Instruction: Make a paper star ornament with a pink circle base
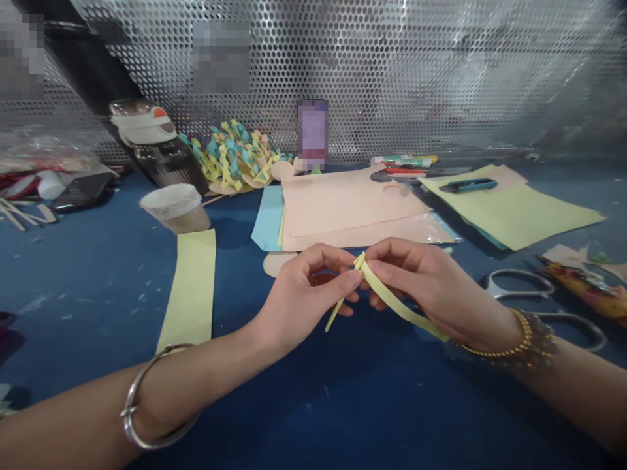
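Note:
Both my hands meet above the blue table, pinching a narrow yellow paper strip (396,305) that is folded or knotted at one end. Thumb and fingers of my left hand (311,284) grip the folded part, and a thin short tail pokes out below it. My right hand (416,274) pinches the same fold from the other side. From there the strip's long end curves down under the right palm toward the wrist. A wider yellow paper piece (191,287) lies flat beyond my left forearm. How the fold is made is partly hidden by the fingertips.
Pink paper sheets (353,202) lie behind my hands; yellow sheets (519,202) with a utility knife (469,185) are at right. Scissors (519,284) rest beside my right wrist. A paper cup (179,209), dark bottle (164,156) and curled paper strips (235,156) stand at back left.

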The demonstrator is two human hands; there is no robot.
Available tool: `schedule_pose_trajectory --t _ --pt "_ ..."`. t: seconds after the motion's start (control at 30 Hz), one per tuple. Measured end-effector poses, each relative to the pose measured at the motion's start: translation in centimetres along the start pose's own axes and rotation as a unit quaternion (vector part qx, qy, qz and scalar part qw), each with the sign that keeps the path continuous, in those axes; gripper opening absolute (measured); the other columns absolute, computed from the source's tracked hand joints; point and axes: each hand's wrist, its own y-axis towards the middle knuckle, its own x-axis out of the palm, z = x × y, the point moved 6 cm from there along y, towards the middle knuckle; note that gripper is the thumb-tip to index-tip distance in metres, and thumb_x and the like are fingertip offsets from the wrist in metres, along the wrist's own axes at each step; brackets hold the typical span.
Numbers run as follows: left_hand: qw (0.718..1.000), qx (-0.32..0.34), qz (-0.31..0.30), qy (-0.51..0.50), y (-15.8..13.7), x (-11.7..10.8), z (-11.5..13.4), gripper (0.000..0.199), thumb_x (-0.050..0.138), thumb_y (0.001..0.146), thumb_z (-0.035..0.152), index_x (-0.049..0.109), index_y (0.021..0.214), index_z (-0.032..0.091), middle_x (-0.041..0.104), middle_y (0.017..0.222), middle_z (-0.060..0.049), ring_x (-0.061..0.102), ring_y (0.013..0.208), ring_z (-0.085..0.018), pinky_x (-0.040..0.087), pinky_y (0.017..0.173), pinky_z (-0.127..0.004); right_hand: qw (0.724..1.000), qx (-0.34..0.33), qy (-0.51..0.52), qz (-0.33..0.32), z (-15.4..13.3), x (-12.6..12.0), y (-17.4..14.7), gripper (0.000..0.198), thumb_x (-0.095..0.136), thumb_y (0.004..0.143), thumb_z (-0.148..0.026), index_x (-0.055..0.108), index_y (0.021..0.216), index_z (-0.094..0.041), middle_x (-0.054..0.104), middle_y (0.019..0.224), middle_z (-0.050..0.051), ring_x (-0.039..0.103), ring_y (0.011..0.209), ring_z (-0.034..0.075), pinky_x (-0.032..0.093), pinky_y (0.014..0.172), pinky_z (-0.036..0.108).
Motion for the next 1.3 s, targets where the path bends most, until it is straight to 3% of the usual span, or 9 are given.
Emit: schedule_pose_trajectory --t 0.53,0.77,1.07,1.3 --pt "1.000 -0.002 0.009 0.011 -0.04 0.03 0.30 0.019 0.072 0.077 0.024 0.058 0.088 0.017 0.060 0.076 0.003 0.062 0.059 -0.008 0.056 0.051 -0.017 1.000 0.007 -0.006 0.016 0.25 -0.20 0.27 0.017 0.071 0.078 -0.033 0.066 0.082 -0.018 0.064 0.066 -0.004 0.061 0.055 0.008 0.051 0.050 0.018" --pt "1.000 -0.005 0.010 0.009 -0.10 0.02 0.27 0.018 0.071 0.077 0.024 0.058 0.088 0.018 0.060 0.077 0.003 0.062 0.059 -0.008 0.055 0.052 -0.018 1.000 0.013 -0.010 0.014 0.35 -0.17 0.22 0.013 0.074 0.075 -0.027 0.066 0.081 -0.019 0.063 0.066 -0.004 0.059 0.056 0.006 0.048 0.050 0.015" --pt "1.000 -0.008 0.005 0.007 -0.19 0.07 0.27 0.016 0.071 0.078 0.023 0.059 0.087 0.018 0.059 0.075 0.003 0.061 0.060 -0.008 0.056 0.053 -0.018 0.997 0.007 -0.076 0.022 0.12 -0.41 0.08 0.013 0.065 0.082 -0.032 0.064 0.082 -0.018 0.060 0.063 -0.003 0.056 0.056 0.009 0.043 0.050 0.021" --pt "0.999 -0.020 0.003 -0.025 -0.10 -0.05 0.08 0.011 0.066 0.083 0.029 0.062 0.085 0.020 0.060 0.076 0.002 0.063 0.064 -0.010 0.057 0.058 -0.023 1.000 -0.003 -0.020 0.014 0.24 -0.20 0.23 0.017 0.071 0.078 -0.034 0.064 0.081 -0.019 0.063 0.066 -0.003 0.060 0.056 0.009 0.050 0.053 0.021"
